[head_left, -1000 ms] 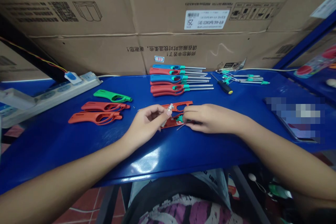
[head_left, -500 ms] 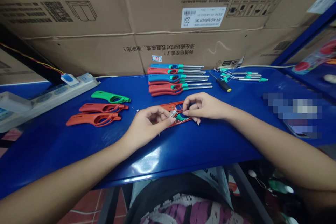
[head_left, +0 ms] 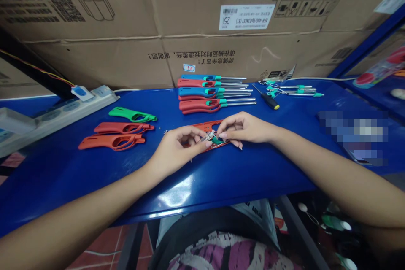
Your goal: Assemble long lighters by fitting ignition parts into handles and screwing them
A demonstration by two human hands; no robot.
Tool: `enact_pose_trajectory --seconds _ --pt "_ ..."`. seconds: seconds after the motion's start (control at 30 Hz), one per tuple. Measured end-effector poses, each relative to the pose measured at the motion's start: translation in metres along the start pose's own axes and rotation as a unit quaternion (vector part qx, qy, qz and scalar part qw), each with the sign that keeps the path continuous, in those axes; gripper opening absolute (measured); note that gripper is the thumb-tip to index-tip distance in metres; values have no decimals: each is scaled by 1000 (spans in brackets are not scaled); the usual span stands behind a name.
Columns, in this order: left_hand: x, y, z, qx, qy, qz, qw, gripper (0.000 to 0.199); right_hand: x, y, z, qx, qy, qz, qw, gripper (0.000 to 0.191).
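Observation:
Between my hands, an opened red-orange lighter shell (head_left: 207,126) lies on the blue table, with a green piece (head_left: 216,140) inside it. My left hand (head_left: 185,142) pinches a small clear gas tank (head_left: 208,136) with a metallic end, held just over the shell. My right hand (head_left: 242,128) has thumb and forefinger closed at the tank's right end, near the green piece and thin wires. What those right fingers grip is too small to make out.
Left lie green (head_left: 131,114) and red lighter shells (head_left: 123,128). Behind my hands are several long-nosed lighters (head_left: 201,105), a screwdriver (head_left: 270,101) and metal rods with green ends (head_left: 300,91). A power strip (head_left: 63,112) stands far left; a cardboard box (head_left: 190,17) backs the table.
My right fingers have shifted slightly left, closer to the tank. The tank stays in my left hand, and the view has tilted a little.

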State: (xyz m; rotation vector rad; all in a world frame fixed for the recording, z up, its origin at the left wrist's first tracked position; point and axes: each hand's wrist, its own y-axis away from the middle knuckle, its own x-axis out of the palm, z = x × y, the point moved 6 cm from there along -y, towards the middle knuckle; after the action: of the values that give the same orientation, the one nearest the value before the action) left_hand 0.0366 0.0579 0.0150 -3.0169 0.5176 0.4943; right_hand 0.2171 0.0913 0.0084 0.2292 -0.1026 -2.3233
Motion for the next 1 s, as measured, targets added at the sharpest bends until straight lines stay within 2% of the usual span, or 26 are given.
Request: enact_pose_trajectory --seconds 0.37,1.0 --pt "2 -1 1 7 -10 9 1000 30 -2 3 5 -15 22 -2 1000 28" --pt "1 0 -1 14 -29 18 999 27 -1 1 6 5 30 -15 999 29"
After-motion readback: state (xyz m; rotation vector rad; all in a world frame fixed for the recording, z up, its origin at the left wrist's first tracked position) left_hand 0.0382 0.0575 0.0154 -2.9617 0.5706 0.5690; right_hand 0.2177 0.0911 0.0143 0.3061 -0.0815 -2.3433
